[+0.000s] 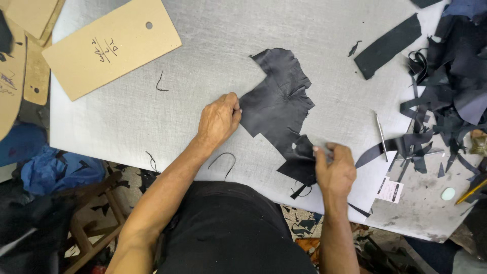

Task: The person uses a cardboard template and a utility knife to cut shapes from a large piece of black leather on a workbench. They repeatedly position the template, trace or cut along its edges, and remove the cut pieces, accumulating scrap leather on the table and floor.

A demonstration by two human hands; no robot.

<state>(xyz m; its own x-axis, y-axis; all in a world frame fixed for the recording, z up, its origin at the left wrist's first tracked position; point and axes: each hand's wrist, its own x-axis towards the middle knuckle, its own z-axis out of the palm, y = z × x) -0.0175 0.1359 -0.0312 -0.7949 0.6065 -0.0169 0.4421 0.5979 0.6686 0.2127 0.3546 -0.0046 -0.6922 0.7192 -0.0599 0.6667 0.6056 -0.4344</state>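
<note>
Item: black leather offcut [279,101], irregular outline with ragged, notched edges, lying flat on the grey cutting board [203,50] between the two hands.

Left hand [219,120]: fingers curled together, tips pinching the left edge of the offcut just beyond the knuckles.

Right hand [335,170]: thumb and forefinger pressed together on the lower tail of the same piece, where a narrow tongue runs down toward the board's near edge; the other fingers are folded under and cannot be read clearly.

Handling, as judged: thin, light and limp. It drapes and creases rather than holding shape, so it should lift with a fingertip pinch and wants support at two points to stay spread. The surface looks matte, not slippery. Torn lobes at the far edge seem weak; the broad middle or a straight cut edge looks a sounder hold.

Beyond the right fingers: thin metal awl [381,134], heap of dark scraps [451,76], long black strip [388,45].

Beyond the left fingers: cardboard pattern [109,43] with a punched hole.
</note>
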